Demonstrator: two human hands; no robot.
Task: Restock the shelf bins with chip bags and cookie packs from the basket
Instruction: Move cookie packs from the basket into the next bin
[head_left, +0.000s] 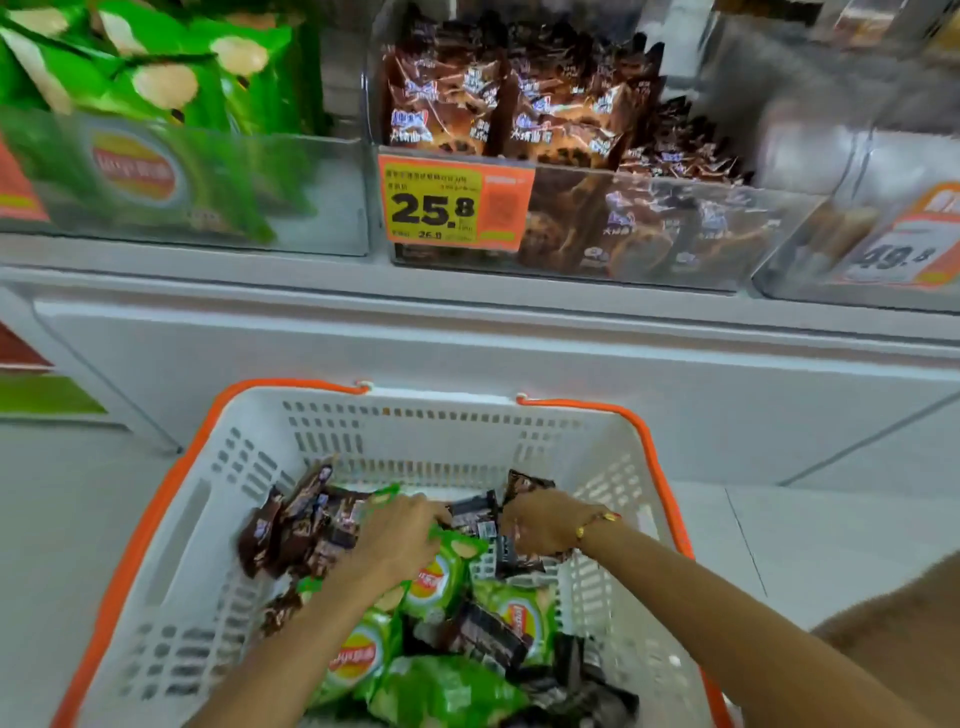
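Lower centre: white basket (332, 436) with orange rim, standing on pale floor (62, 509) before the shelf (467, 291). Inside, mixed heap of green chip bags (441, 577) and dark brown cookie packs (291, 525); cookie packs mostly at left and far end, chip bags toward centre and near end. Left hand (395, 535) down in the basket, left of centre, fingers curled on top edge of a chip bag; grip closed on it, bag lying among the others. Right hand (540, 522) at far right of the heap, fingers curled round a cookie pack whose top sticks up above the knuckles; grip closed on that pack. Gold bracelet (597, 522) on right wrist. Upper frame: three clear bins on the shelf. Left bin (322, 197) holding green chip bags, piled above its front wall. Middle bin (571, 270) holding brown cookie packs, stacked high at back left, lower toward right; orange and yellow price tag (452, 202) reading 25.8 on its front left. Right bin (810, 228) blurred, contents unclear, another orange tag (904, 249) on its front.
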